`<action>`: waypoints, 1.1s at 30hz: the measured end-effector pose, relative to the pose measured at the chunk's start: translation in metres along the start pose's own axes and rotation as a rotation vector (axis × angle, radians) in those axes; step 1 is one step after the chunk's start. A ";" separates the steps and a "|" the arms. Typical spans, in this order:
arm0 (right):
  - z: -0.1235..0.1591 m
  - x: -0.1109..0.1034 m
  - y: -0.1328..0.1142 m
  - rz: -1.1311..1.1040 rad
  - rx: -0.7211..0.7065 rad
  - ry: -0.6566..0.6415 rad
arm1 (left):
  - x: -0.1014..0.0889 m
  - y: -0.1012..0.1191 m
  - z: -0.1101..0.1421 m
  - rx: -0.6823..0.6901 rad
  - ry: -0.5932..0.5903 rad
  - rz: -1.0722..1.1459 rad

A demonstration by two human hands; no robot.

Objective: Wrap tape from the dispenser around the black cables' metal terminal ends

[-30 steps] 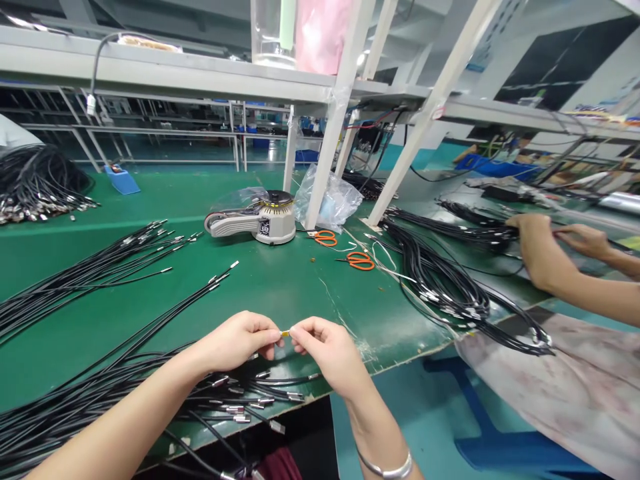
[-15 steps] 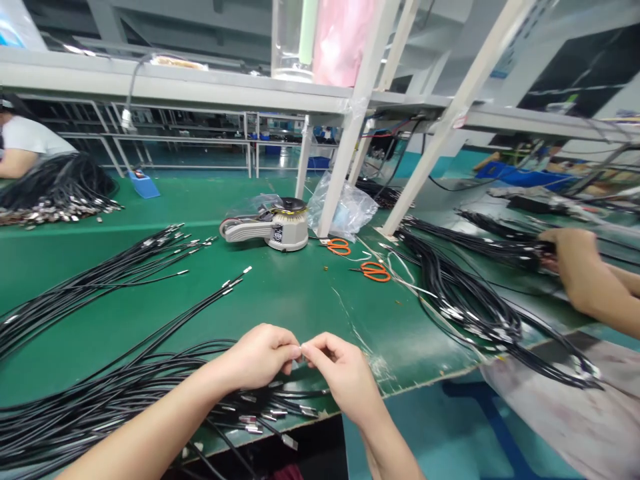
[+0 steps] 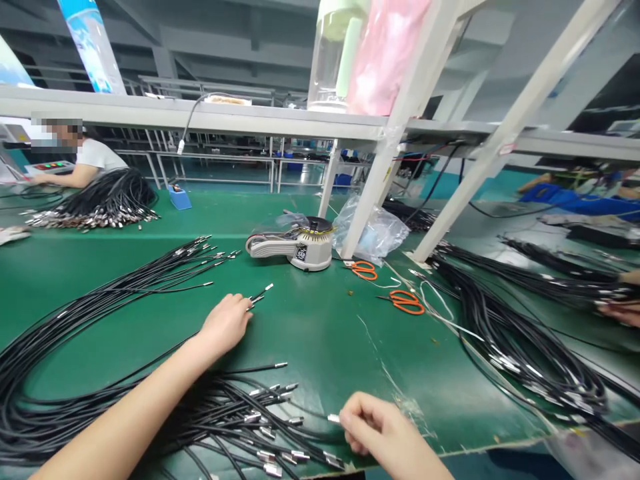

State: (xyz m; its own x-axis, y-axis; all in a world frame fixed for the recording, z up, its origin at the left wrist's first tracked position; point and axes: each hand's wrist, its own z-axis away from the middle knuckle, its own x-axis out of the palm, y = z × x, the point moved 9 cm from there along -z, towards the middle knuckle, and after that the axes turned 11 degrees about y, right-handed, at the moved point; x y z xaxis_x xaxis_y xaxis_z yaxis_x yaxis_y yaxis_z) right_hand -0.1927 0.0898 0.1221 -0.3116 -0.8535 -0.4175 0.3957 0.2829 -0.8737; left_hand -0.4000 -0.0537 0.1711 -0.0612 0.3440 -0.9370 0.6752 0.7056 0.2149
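My left hand (image 3: 226, 325) reaches over a few black cables at mid-table, its fingers curled down around them. The slim cable tips (image 3: 264, 292) poke out past my fingertips; the back of the hand hides the grip itself. Near the front edge, my right hand (image 3: 373, 427) is closed in a pinch at the silver connector (image 3: 333, 419) of a thin black cable. Between and below my hands lies a thick bundle of black cables (image 3: 220, 407), its metal connectors pointing right. My left forearm covers part of that bundle.
A grey tape dispenser (image 3: 313, 250) stands beyond my hands, with two orange-handled scissors (image 3: 407, 302) to its right. More black cables (image 3: 520, 333) lie at right, near another person's hand (image 3: 620, 310). Shelf posts (image 3: 373, 193) rise from the table. Another person sits far left.
My hands have parted: the left moved away to the cable tips further up the table, the right stayed near the front edge. The view has shifted left and upward.
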 end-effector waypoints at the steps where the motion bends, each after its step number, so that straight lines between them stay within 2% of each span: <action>1: 0.001 0.000 0.004 0.055 0.015 -0.026 | 0.005 -0.011 -0.006 -0.014 -0.001 -0.025; 3: -0.001 -0.008 0.007 0.164 0.021 -0.018 | 0.014 -0.023 -0.014 -0.025 0.000 -0.053; 5: -0.009 -0.023 -0.003 0.170 -0.018 0.040 | 0.018 -0.024 -0.017 -0.030 0.011 -0.054; 8: -0.034 -0.046 -0.032 -0.066 -0.081 0.110 | 0.014 -0.015 -0.013 -0.037 0.031 -0.013; 10: -0.062 -0.061 -0.049 -0.286 -0.059 0.172 | 0.010 -0.007 -0.005 -0.042 0.030 0.034; 12: -0.098 -0.076 -0.061 -0.452 0.003 0.285 | 0.009 -0.001 0.006 -0.096 0.031 0.197; 16: -0.178 -0.091 -0.082 -0.542 0.077 0.428 | 0.022 -0.005 0.027 -0.345 0.105 0.724; 20: -0.230 -0.094 -0.097 -0.596 0.146 0.491 | 0.040 -0.010 0.034 -0.449 0.058 0.816; 25: -0.250 -0.088 -0.108 -0.625 0.196 0.516 | 0.049 -0.017 0.032 -0.477 -0.030 0.816; 33: -0.261 -0.073 -0.115 -0.647 0.224 0.527 | 0.063 -0.018 0.034 -0.445 -0.034 0.901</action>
State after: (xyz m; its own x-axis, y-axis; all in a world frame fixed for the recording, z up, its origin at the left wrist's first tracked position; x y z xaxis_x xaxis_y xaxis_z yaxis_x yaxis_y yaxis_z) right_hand -0.4405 0.2339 0.1878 -0.8726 -0.4872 0.0357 0.1455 -0.3290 -0.9331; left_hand -0.3911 -0.0663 0.0989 0.3625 0.8511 -0.3797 0.1225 0.3603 0.9247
